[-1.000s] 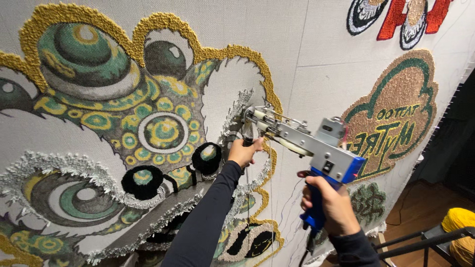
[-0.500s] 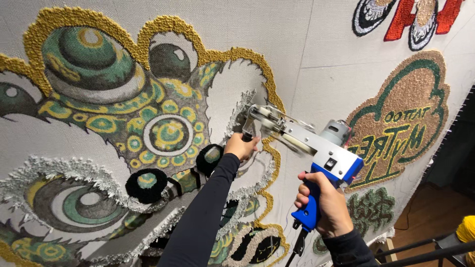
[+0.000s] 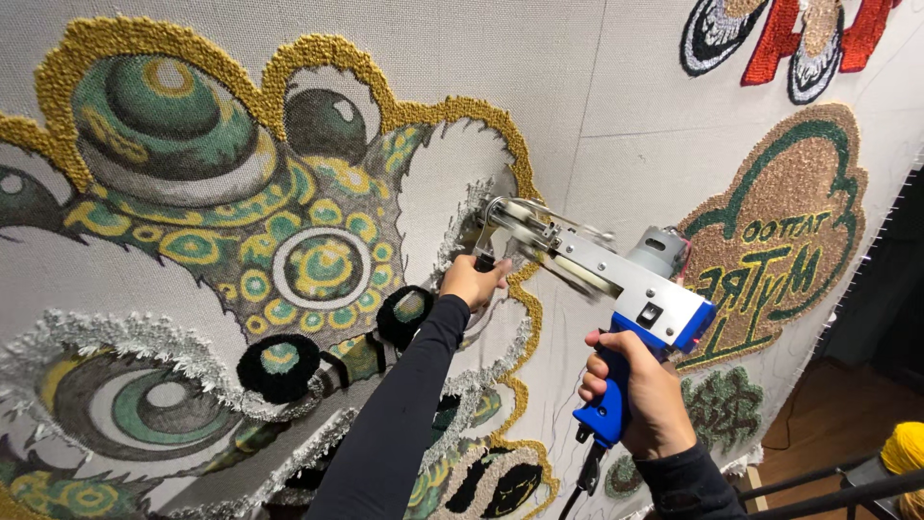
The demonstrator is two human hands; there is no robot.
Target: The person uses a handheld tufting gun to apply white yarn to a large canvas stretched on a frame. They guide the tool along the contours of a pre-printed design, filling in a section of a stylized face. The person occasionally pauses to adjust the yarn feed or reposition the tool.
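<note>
Tufting gun [image 3: 616,279] lies with its long axis slanting up-left, needle end touching the stretched cloth [image 3: 597,96]; your left hand [image 3: 472,281] wraps its fingers around the front handle, your right hand [image 3: 640,390] grips the blue grip below

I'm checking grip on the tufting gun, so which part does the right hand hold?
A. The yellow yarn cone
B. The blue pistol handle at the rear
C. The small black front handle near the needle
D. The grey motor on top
B: the right hand wraps the blue handle at the back of the tufting gun, while the left hand grips the black front handle by the cloth.
</note>
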